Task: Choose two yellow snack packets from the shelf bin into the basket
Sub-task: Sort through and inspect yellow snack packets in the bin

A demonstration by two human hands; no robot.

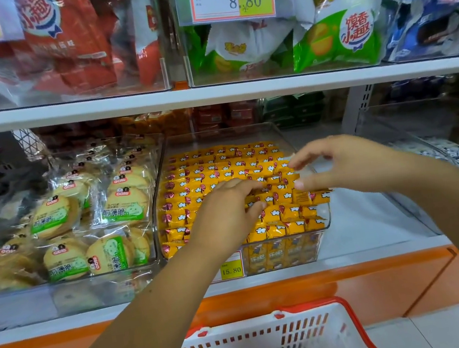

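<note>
A clear shelf bin [328, 219] on the lower shelf is packed with rows of small yellow snack packets [221, 169]. My left hand [225, 212] reaches into the middle of the bin, its thumb and curled fingers pinching one yellow packet [253, 200] that lies among the others. Over the bin's right side hovers my right hand [342, 164], thumb and fingers spread apart above the packets and holding nothing. A white basket with a red rim [352, 308] sits below the shelf, at the bottom centre of the head view.
A clear bin of round biscuits in green-labelled wrappers [61, 227] stands left of the yellow packets. Another clear bin [411, 130] is at the right. The upper shelf [211, 93] carries red, green and blue snack bags. A price tag [231, 269] is fixed to the bin's front.
</note>
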